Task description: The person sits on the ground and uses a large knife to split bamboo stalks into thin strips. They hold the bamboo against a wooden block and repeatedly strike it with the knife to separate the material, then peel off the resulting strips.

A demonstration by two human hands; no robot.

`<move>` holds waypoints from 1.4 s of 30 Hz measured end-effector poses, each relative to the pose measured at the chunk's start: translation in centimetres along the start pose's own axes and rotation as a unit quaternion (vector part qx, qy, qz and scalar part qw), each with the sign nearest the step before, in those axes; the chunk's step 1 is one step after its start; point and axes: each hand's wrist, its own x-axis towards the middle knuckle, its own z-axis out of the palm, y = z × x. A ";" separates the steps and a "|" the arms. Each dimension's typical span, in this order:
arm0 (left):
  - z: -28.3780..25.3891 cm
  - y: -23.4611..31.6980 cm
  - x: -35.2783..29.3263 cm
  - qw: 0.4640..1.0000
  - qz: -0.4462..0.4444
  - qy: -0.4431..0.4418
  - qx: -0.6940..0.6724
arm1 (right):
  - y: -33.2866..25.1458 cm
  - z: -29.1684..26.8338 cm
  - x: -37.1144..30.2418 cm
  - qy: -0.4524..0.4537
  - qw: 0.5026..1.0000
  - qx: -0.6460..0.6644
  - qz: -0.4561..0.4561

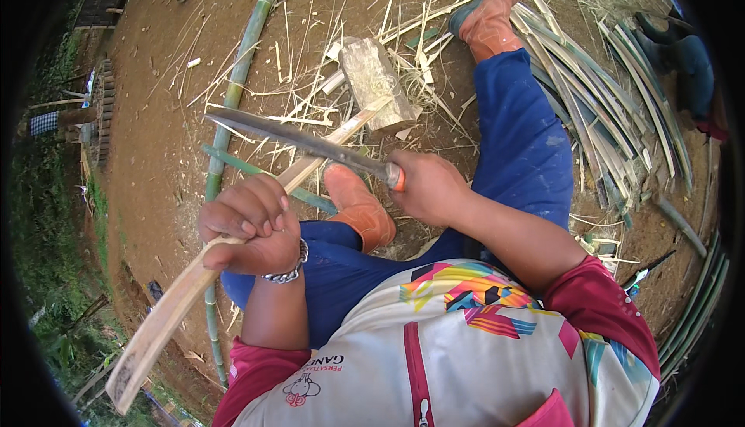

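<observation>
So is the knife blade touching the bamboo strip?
Touching. In the head view the blade lies across the bamboo strip near the wooden block, with no gap between them. The right hand grips the knife handle; the left hand holds the strip.

You wore blue trousers (520,148), orange boots (358,206) and a multicoloured patterned shirt (466,334); the knife's handle (395,176) was orange.

Bare brown dirt ground (155,117) carries a wooden block (376,86), a long green bamboo pole (240,70), a pile of bamboo strips (605,109) and scattered shavings (310,55).
</observation>
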 end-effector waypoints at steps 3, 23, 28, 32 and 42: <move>0.3 0.0 -0.7 1.000 0.003 -0.010 -0.015 | -1.8 -0.4 -1.3 -0.015 0.999 0.030 -0.028; 2.4 -0.3 -2.7 0.994 0.051 -0.100 0.014 | -1.7 -1.3 -2.9 -0.045 0.997 0.036 -0.056; 2.3 -0.4 -2.6 0.995 0.051 -0.082 0.019 | 0.4 -0.7 -2.6 -0.010 1.000 0.010 -0.019; 2.3 -0.1 -2.4 0.997 0.046 -0.056 0.019 | -1.1 -1.1 -2.8 -0.044 0.998 0.031 -0.043; 2.1 0.2 -1.6 0.999 0.003 -0.036 0.013 | 0.5 -1.1 -1.8 -0.030 0.999 0.016 0.000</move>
